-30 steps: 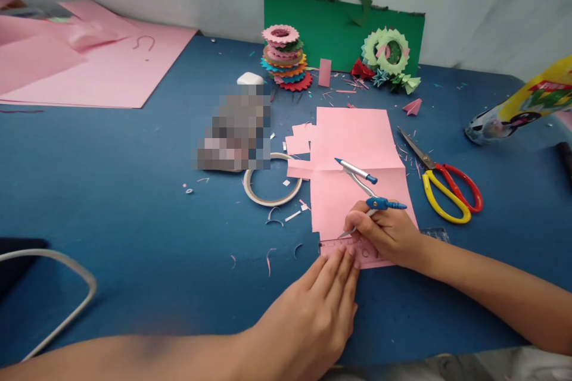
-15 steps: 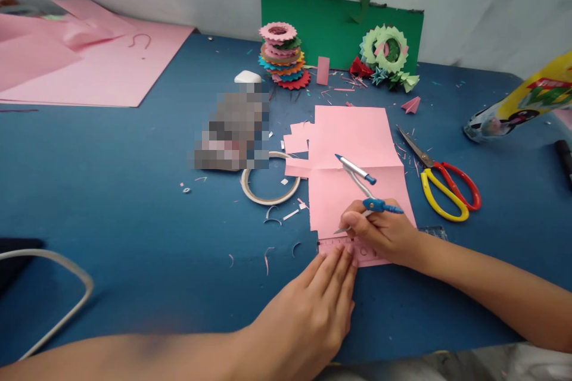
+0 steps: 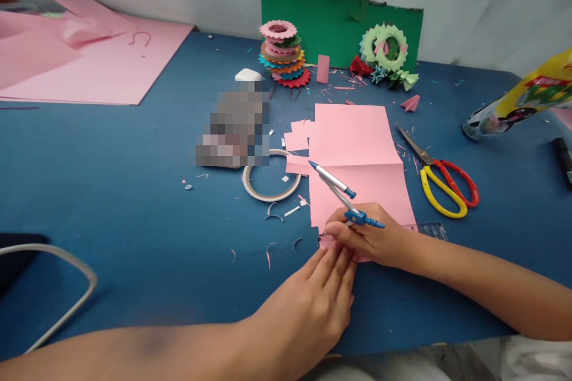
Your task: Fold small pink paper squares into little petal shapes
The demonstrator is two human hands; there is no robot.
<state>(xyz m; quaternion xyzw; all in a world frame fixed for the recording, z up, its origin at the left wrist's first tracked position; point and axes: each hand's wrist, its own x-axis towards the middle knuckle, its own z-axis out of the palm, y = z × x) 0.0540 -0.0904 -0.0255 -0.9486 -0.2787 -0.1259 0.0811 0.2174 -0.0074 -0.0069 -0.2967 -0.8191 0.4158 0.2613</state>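
My right hand [image 3: 375, 232] is closed around a drawing compass [image 3: 357, 217], whose silver and blue legs stick out up and to the left. It is low over the near edge of a creased pink sheet [image 3: 353, 137]. A clear plastic ruler [image 3: 434, 230] lies across that edge, mostly hidden beneath my hands. My left hand [image 3: 313, 303] has its fingers stretched out together, pressing flat on the ruler and paper. Its fingertips are just below the right hand's fingers. The compass's lower tip is hidden behind the fingers.
Right of the sheet lie scissors [image 3: 440, 172]; left are a tape roll [image 3: 271, 175] and a blurred-out object [image 3: 232, 128]. Toothed paper rings [image 3: 281, 53] are stacked before a green board [image 3: 326, 30]. A yellow bottle [image 3: 518, 98], large pink sheets [image 3: 116, 77] and a white cable [image 3: 67, 259] lie farther out.
My right hand has shifted a little to the left along the ruler, carrying the compass, and more of the ruler's right end shows. My left hand stays pressed down in place.
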